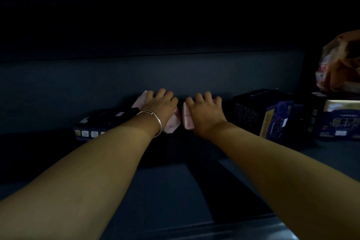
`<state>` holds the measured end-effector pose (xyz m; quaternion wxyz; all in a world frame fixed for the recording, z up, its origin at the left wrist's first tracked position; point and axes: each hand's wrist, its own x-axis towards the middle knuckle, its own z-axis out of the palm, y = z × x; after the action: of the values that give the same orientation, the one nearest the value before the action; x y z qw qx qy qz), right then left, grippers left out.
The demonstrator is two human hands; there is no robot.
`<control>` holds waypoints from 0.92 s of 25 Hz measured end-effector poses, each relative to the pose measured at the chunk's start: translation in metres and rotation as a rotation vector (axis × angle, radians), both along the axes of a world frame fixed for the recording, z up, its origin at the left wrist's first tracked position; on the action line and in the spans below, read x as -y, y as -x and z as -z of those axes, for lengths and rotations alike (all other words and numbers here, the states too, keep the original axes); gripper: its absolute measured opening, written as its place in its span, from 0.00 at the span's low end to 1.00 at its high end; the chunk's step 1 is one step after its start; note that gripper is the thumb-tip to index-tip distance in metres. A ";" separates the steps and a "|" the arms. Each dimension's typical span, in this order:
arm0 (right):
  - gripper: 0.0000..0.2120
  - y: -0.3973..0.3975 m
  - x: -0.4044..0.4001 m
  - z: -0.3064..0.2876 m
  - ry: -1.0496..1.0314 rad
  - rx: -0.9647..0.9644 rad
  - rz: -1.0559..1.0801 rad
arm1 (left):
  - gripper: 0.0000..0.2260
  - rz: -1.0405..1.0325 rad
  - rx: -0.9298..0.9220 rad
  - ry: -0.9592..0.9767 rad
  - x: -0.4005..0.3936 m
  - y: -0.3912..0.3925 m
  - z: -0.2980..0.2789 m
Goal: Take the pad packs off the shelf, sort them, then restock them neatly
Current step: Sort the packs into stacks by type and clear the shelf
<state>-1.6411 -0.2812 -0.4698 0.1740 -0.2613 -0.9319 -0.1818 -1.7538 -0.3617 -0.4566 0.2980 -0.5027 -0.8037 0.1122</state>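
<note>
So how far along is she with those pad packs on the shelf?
Hard to say in this dim view. In hand: the left hand and right hand each grip a pink pack deep on the shelf. Dark boxes sit on either side. Whether packs are coming off or going back is unclear.

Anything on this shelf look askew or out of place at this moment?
Yes. The dark box right of the hands sits turned at an angle to the shelf's back wall, unlike the flat dark pack on the left. Each hand, left and right, has a grip on a pink pack, left one tilted.
</note>
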 end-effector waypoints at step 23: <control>0.31 -0.200 0.187 -0.014 -0.041 -0.238 -0.098 | 0.28 0.097 -0.095 0.014 0.228 -0.184 -0.032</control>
<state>-1.4412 -0.4685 -0.4556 0.2973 -0.2317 -0.9124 -0.1596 -1.5702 -0.5897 -0.4244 0.3375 -0.5372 -0.7625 0.1269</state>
